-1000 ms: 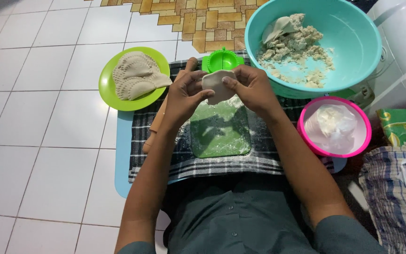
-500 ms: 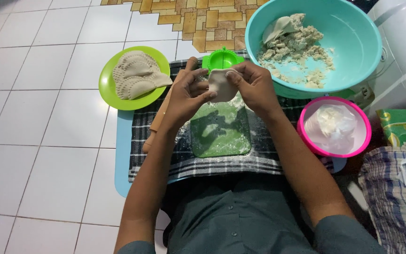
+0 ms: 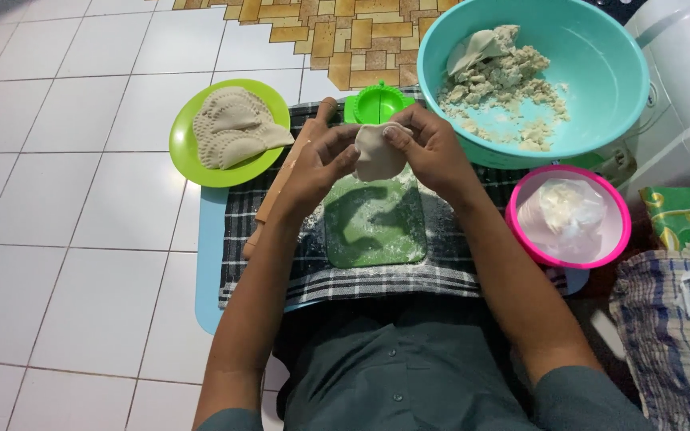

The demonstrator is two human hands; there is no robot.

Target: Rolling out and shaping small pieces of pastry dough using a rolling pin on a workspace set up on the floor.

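**Two hands shaping one dough round**

I read this as the shaping step: the dough round (image 3: 378, 152) is held up between both hands, above the far edge of the floured green board (image 3: 374, 219). Left hand (image 3: 321, 160) and right hand (image 3: 429, 148) have their fingers closed lightly on its rim, wrists bent inward. I judge the next move needs an even, gentle stretch, no tearing. The green press mould (image 3: 378, 102) lies just beyond.

A home floor serves as a kitchen. White tiles (image 3: 65, 239), a checked cloth (image 3: 457, 255) and plastic bowls (image 3: 600, 72) of dough show it.
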